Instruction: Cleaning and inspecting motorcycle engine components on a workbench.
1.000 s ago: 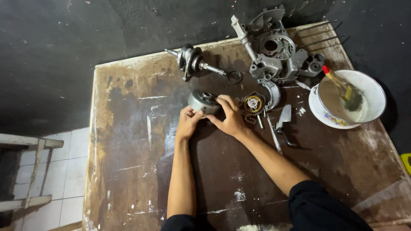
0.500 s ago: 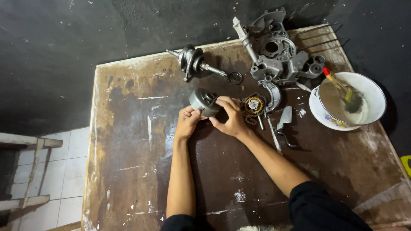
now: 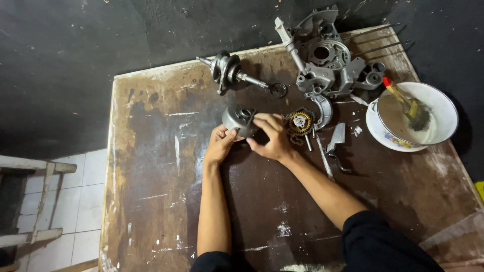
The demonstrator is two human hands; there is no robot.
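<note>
Sleeves of dark cloth sit nearest to us at the bottom edge, and from them our two bare forearms run up the worn brown board (image 3: 151,201) toward its middle. Our left hand (image 3: 220,146) comes next, its fingers curled together against the near left side of a small round grey metal housing (image 3: 240,120), which stands just off the board, tilted, between both hands. Our right hand (image 3: 272,138) lies just to the right of that housing, equally close to it, with its fingers bent over the right rim and top and clamped on the part; thumb and forefinger are hardly apart. So the housing lies just beyond and between our fingertips, its open face turned up and slightly left; it is round, so we can tell no clear long axis. Just right of our right hand rests a sprocket with chain (image 3: 301,122), and near it a small flat metal piece (image 3: 337,137). Farther off, a crankshaft (image 3: 233,73) lies with its axis running left to right. At the far right corner sits a grey crankcase (image 3: 335,68), and right of it a white bowl (image 3: 443,108) holding a brush (image 3: 406,103).
</note>
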